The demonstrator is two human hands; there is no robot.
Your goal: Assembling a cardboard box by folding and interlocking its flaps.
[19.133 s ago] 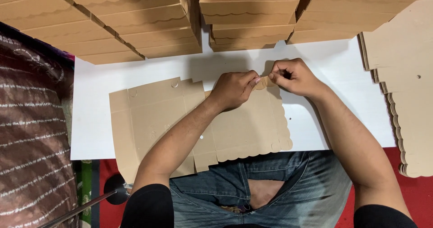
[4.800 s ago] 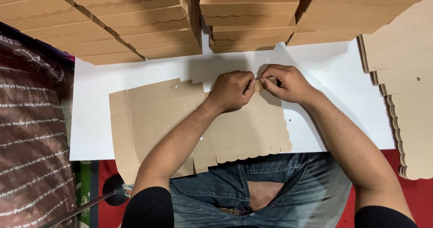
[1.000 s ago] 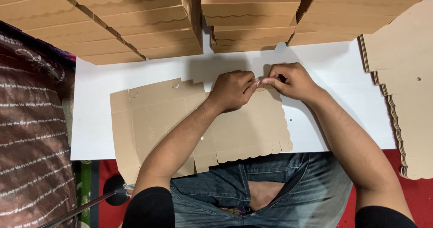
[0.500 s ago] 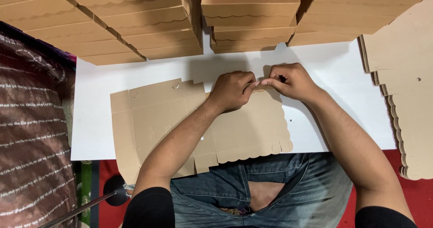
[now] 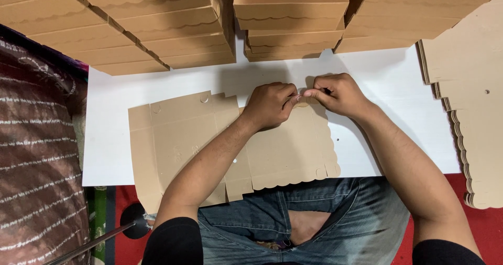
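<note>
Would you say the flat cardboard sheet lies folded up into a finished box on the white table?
No, the cardboard sheet lies flat and unfolded on the white table under both hands.

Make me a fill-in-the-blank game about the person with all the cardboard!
1. The flat cardboard sheet lies on a ____ table.
2. The left hand and right hand meet at the sheet's ____ edge.
3. The folded boxes are stacked at the ____ side of the table.
4. The person wears blue ____.

Missing words: white; far; far; jeans
</note>
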